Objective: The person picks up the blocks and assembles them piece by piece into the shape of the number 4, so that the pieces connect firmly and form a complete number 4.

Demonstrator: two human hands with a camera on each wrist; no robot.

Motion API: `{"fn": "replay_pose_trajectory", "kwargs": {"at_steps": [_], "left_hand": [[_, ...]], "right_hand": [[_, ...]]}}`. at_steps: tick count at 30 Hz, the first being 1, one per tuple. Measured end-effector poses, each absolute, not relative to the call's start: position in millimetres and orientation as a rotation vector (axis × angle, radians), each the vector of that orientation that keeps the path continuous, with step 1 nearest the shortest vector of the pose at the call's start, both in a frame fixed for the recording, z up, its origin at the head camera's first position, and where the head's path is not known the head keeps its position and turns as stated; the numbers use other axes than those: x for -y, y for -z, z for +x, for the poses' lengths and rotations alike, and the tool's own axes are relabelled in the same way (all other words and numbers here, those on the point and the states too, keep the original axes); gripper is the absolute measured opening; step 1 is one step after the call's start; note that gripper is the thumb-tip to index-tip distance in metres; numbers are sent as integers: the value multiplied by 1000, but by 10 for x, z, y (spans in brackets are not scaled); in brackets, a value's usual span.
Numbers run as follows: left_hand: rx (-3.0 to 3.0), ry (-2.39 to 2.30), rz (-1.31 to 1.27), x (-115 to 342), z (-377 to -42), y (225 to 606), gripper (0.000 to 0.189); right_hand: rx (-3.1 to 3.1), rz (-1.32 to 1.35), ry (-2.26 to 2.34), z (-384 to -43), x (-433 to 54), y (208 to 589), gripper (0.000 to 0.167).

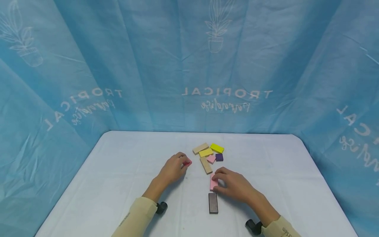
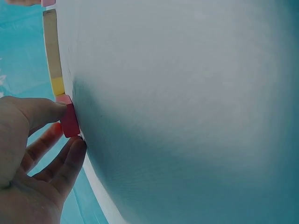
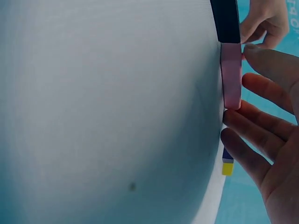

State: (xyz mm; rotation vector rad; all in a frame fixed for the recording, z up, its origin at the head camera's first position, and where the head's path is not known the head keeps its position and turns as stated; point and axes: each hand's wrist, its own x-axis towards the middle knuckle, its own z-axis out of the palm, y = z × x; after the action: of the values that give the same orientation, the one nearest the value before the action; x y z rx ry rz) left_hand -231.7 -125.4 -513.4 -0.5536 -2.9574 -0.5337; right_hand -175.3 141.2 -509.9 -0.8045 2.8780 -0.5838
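Note:
My left hand pinches a small red block between thumb and fingers, low over the white table left of the group of blocks. On the right, my other hand holds a pink rectangular block with the thumb near one end and fingertips at the other; part of the pink block is hidden under the fingers. Just in front of it lies a dark brown block, lengthwise toward me. A natural wood block lies slantwise beyond the pink one.
Farther back lie another wood block, two yellow blocks, a small pink pentagonal block and a dark purple block. The white tablecloth ends against a blue printed curtain at the back and sides.

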Motion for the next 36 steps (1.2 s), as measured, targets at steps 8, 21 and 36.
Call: {"fn": "replay_pose_trajectory", "kwargs": {"at_steps": [8,21,36], "left_hand": [[2934,556,-564,1272,-2301,5128,18],[2934,549,-557,1263,-2302,5113,16],[2955,557,-533,1259,-2310,5135,17]], "right_hand": [[-2845,-803,561,-1702,-1391,5079,40],[-2842,-863,515,-1662,-1393,5058,49],[-2845,-867,507,-1621,-1362,5047,45]]}}
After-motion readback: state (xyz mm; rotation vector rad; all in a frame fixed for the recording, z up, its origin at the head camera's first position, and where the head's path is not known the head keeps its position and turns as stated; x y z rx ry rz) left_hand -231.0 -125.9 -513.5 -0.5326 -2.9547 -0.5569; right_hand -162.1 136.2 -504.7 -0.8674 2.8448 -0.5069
